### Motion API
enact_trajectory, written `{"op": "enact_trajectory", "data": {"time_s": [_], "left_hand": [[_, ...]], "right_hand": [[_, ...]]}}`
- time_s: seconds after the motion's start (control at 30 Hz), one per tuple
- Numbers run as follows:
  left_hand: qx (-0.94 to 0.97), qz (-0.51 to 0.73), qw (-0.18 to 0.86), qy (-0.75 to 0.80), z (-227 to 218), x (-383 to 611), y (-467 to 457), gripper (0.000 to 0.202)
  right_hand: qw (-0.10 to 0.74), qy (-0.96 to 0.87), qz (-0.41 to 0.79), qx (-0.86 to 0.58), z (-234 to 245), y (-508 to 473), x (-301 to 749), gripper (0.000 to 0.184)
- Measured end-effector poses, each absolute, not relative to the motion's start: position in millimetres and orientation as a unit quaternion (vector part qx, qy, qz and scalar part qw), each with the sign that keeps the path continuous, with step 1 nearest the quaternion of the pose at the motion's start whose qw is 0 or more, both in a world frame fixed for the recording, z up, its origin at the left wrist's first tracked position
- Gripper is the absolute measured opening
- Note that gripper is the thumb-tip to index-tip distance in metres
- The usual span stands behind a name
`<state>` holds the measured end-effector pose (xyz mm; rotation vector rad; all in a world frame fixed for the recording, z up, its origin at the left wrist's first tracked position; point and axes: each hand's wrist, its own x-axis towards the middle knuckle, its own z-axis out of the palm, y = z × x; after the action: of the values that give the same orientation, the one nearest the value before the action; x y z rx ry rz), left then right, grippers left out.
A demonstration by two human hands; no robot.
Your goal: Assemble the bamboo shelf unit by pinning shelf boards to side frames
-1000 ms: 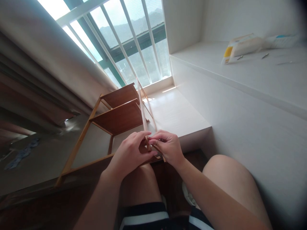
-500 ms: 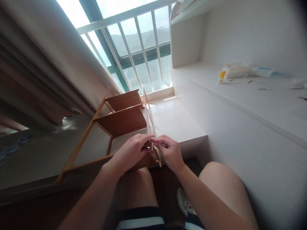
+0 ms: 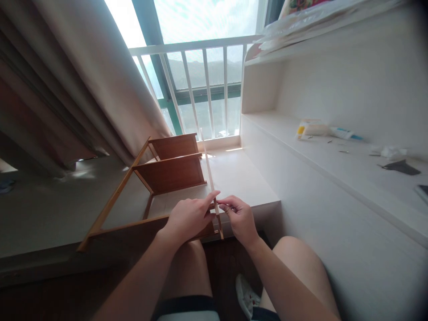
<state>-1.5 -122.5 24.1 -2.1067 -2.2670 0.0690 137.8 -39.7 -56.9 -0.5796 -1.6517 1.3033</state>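
A brown wooden shelf rack [image 3: 167,174] lies on its side on a low pale platform [image 3: 244,178], its boards standing up. My left hand [image 3: 189,218] rests on the rack's near end, fingers closed, the index finger pressed against the thin side rail [image 3: 209,169]. My right hand [image 3: 239,216] is just right of that rail, thumb and fingers pinched on something small that I cannot make out. The two hands nearly touch at the rail.
A white ledge [image 3: 351,165] on the right carries a packet [image 3: 309,129], a tube [image 3: 344,133], a few loose screws and a dark scrap. A curtain [image 3: 83,89] hangs at left, a barred window [image 3: 200,93] behind. My bare knees are below.
The view has tilted upward, showing more window and ledge. My hands stay at the rack's near end; the left index finger now points out along the rail.
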Motion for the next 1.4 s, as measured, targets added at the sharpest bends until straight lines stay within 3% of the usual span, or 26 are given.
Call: {"op": "enact_trajectory", "data": {"time_s": [0.13,0.37,0.7,1.1,1.4], "left_hand": [[-0.665,0.011,0.039,-0.746,19.1,0.0,-122.5,0.046],[-0.669,-0.007,0.042,-0.742,14.2,-2.4,-128.7,0.048],[-0.656,-0.012,0.01,-0.755,16.0,-1.0,-130.3,0.043],[-0.666,-0.03,0.027,-0.744,11.8,-3.0,-131.0,0.042],[-0.665,-0.024,0.031,-0.746,9.7,-3.9,-131.1,0.04]], "right_hand": [[0.453,-0.7,0.492,-0.25,-57.0,-41.4,140.6,0.016],[0.422,-0.762,0.422,-0.251,-52.0,-41.9,134.6,0.026],[0.382,-0.705,0.543,-0.249,-60.1,-42.3,120.6,0.043],[0.387,-0.662,0.602,-0.222,-64.9,-47.0,138.0,0.022],[0.373,-0.746,0.512,-0.205,-58.1,-43.6,134.5,0.022]]}}
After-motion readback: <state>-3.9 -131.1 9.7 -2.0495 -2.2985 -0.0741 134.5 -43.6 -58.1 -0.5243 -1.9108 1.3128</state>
